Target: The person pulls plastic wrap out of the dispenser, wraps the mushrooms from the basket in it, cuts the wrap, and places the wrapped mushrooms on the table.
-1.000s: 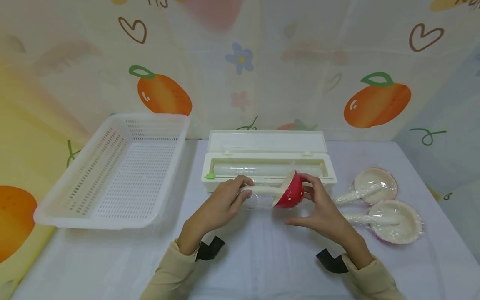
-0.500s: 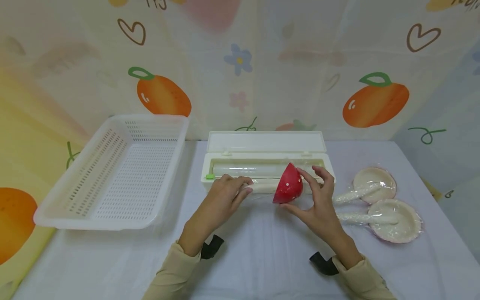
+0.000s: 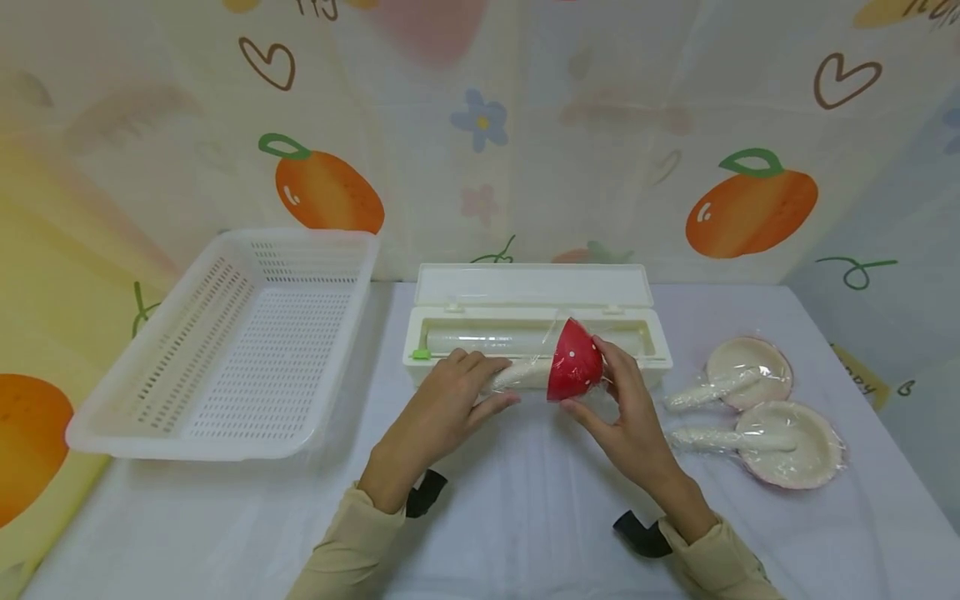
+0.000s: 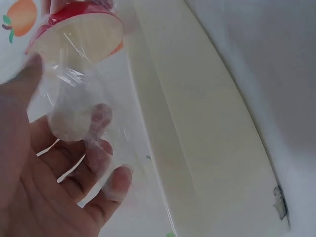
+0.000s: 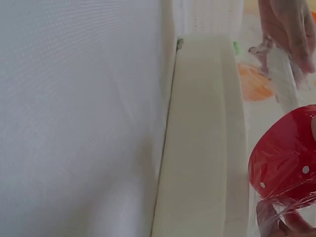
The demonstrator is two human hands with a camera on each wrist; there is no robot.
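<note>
A toy mushroom (image 3: pixel 576 362) with a red, white-dotted cap and pale stem lies sideways between my hands, wrapped in clear cling film (image 4: pixel 84 89). My left hand (image 3: pixel 448 400) grips the stem end, its fingers and thumb either side. In the left wrist view, film drapes over those fingertips, and the cap's cream underside faces me. My right hand (image 3: pixel 630 421) holds the cap, fingers along its far side and thumb beneath. Right behind stands an opened white cling film dispenser (image 3: pixel 656 329) with a roll (image 3: pixel 487 340) inside, partly hidden by the mushroom and fingers.
A white perforated basket (image 3: pixel 300 442) stands at the left. Two more film-wrapped mushrooms lie at the right: one farther back (image 3: pixel 768 379), one nearer (image 3: pixel 821 454), cream undersides up. A white cloth (image 3: pixel 540 533) covers the table, with a printed curtain (image 3: pixel 585 183) behind.
The mushroom has turned so its red cap top faces the camera more. My right fingers have closed in on the cap, and my left hand has shifted slightly right along the stem.
</note>
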